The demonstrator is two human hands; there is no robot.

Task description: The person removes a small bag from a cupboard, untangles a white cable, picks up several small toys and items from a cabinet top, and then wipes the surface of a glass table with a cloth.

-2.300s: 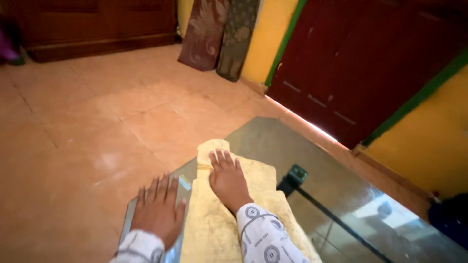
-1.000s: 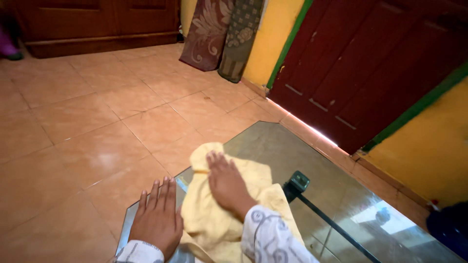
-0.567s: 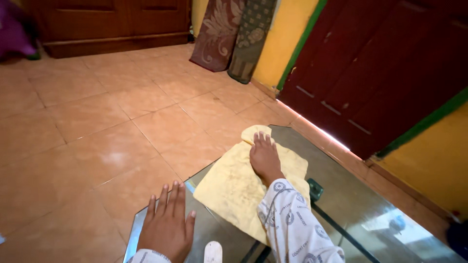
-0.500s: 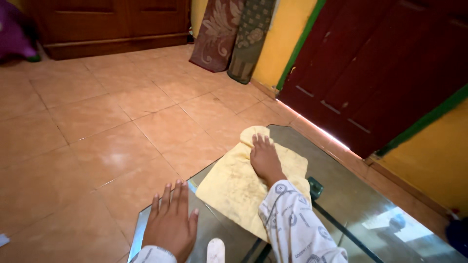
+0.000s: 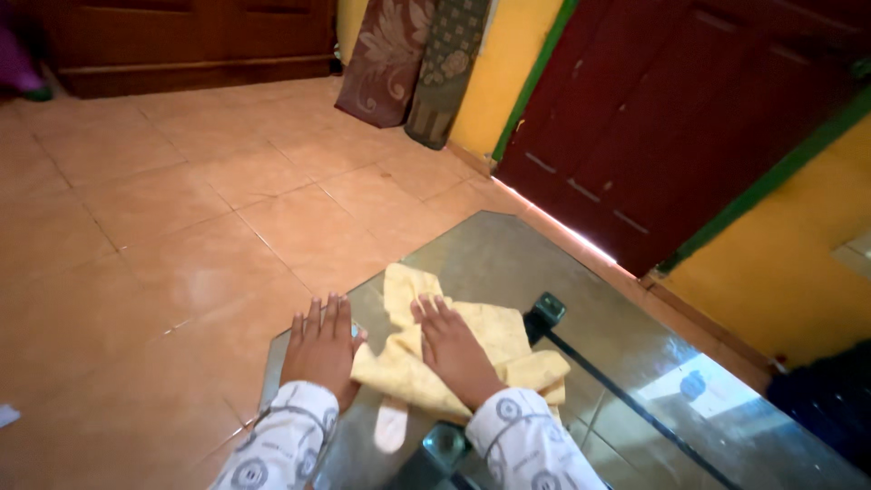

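A yellow cloth point(image 5: 508, 340) lies crumpled on a glass tabletop point(image 5: 508, 254). My right hand point(image 5: 451, 349) presses flat on the cloth, fingers spread and pointing away from me. My left hand point(image 5: 319, 349) rests palm down on the glass near the table's left edge, its thumb side touching the cloth's left fold. Both wrists wear white patterned sleeves. Neither hand grips anything.
A dark metal frame with a black fitting point(image 5: 547, 309) shows through the glass. Orange floor tiles point(image 5: 181, 200) spread to the left. Dark red doors point(image 5: 671, 118) stand at the right, two rolled rugs point(image 5: 408, 63) lean on the yellow wall point(image 5: 504, 63).
My right hand has pulled the cloth back toward me from the table's far corner, and the cloth is now bunched. My left hand stays flat on the glass.
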